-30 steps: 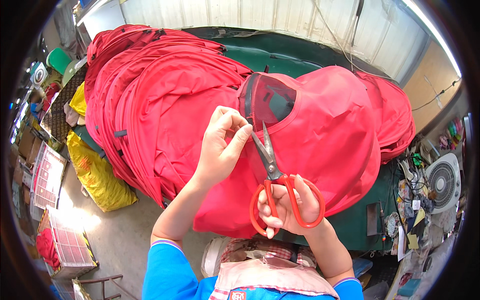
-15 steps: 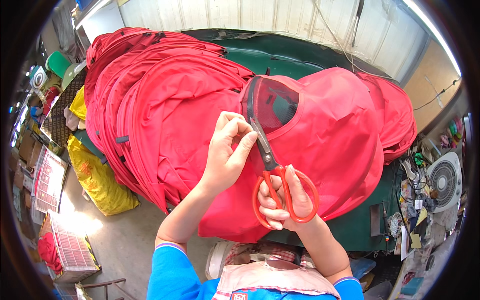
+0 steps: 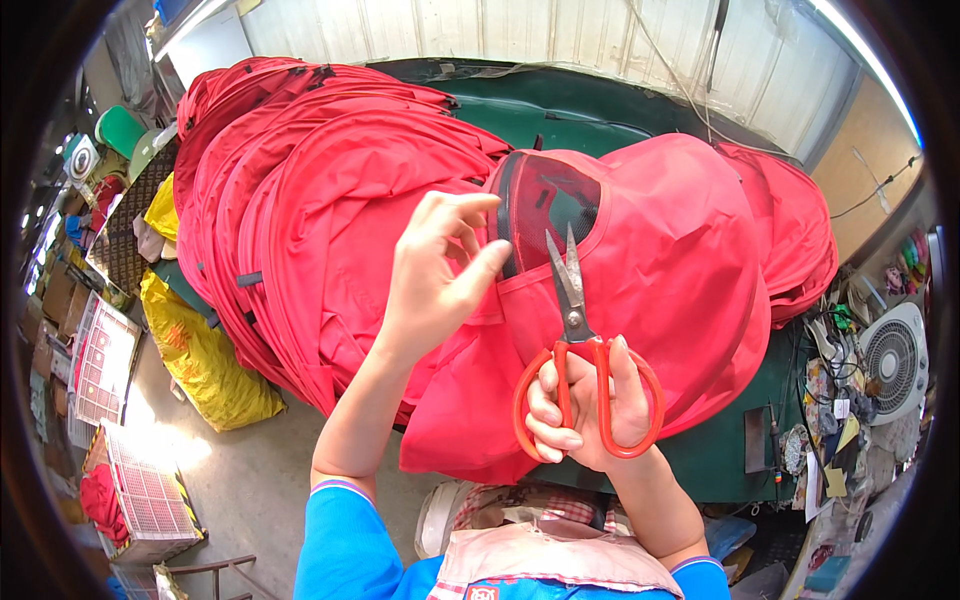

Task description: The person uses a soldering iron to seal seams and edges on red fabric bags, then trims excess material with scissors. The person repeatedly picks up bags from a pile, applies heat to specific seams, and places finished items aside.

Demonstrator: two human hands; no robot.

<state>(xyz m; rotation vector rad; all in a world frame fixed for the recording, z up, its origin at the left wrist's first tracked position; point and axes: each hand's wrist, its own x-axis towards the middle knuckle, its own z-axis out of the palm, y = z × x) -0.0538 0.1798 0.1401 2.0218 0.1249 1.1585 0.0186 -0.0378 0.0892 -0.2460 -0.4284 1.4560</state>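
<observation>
My right hand (image 3: 590, 400) is closed through the red loop handles of a pair of scissors (image 3: 574, 310). The dark blades stand a little apart and point up over the red fabric, with nothing visible between them. My left hand (image 3: 440, 265) hovers beside a dark mesh window (image 3: 555, 200), its thumb and fingers spread with nothing seen in them. The window has a black edging strip (image 3: 508, 190) on its left side and is set into a large red fabric piece (image 3: 680, 260) spread in front of me.
A heap of folded red fabric (image 3: 330, 220) covers the table's left side. The dark green tabletop (image 3: 720, 465) shows at the front right. A yellow sack (image 3: 200, 350) and plastic crates (image 3: 150, 490) stand on the floor at left; a grey fan (image 3: 890, 362) is at right.
My left hand has moved left and its pinch has opened. My right hand has drawn the scissors right and slightly down, away from the left fingers, and the blades have spread.
</observation>
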